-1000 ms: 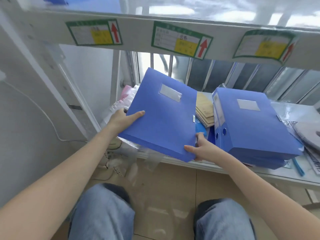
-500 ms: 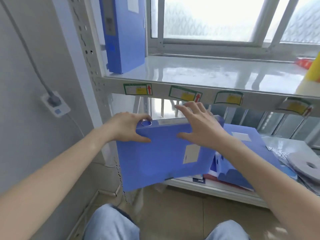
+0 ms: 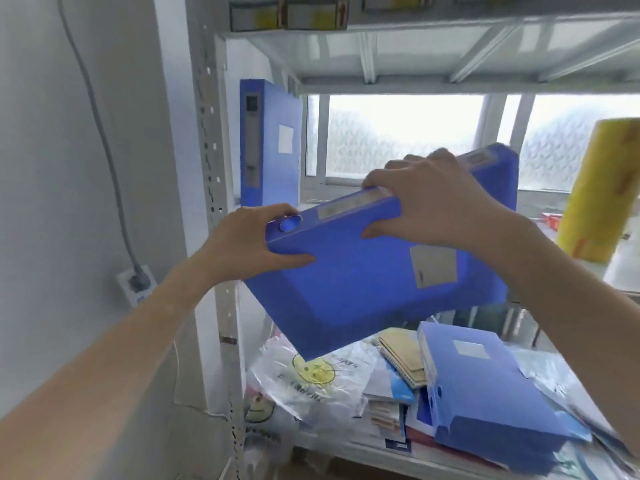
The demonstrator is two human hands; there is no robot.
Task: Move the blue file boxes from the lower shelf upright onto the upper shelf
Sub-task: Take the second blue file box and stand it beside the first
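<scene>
The person holds a blue file box point(image 3: 363, 282) in the air in front of the rack, spine up and tilted, level with the upper shelf point(image 3: 349, 202). The left hand point(image 3: 249, 247) clamps the spine's near corner by the finger hole, thumb pressed on the front face. The right hand point(image 3: 436, 206) curls over the spine further along, fingers hooked behind it. That two-handed hold looks meant to swing the box vertical. One box point(image 3: 268, 143) already stands upright at the shelf's left end against the post, so the open space beside it seems the likely spot. Another box point(image 3: 485, 393) lies flat on the lower shelf point(image 3: 346, 448) among papers and plastic bags point(image 3: 311, 375).
</scene>
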